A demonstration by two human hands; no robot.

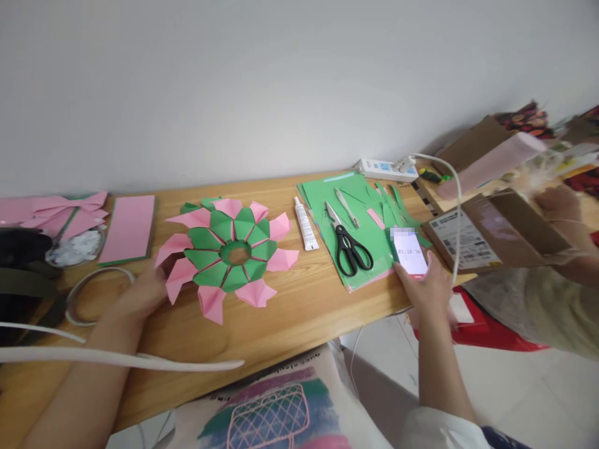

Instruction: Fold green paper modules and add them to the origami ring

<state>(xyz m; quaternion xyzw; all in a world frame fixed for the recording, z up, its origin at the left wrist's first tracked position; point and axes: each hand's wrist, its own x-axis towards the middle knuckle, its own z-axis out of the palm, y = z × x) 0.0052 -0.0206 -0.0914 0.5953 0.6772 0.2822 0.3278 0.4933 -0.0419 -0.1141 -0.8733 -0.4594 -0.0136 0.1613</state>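
A round folded-paper piece [218, 260], green inside with pink petals and a hole in its middle, lies on the wooden table [262, 324]. My left hand [150, 288] is at its left edge, the fingers partly hidden under the pink petals. On the right, my right hand [428, 280] has its thumb and fingers around the lower end of a phone [409, 252] whose screen is lit. Between them lie a white glue tube [306, 224] and green paper sheets [322, 206] with black-handled scissors [350, 249] and a white cutter [347, 209] on top.
A pink paper stack [127, 229], a tape roll [75, 299] and pink folded pieces [70, 215] are at the left. At the back right are a power strip [386, 169] and its white cable. Another person's hand [559, 202] is by an open cardboard box [496, 234] on the right.
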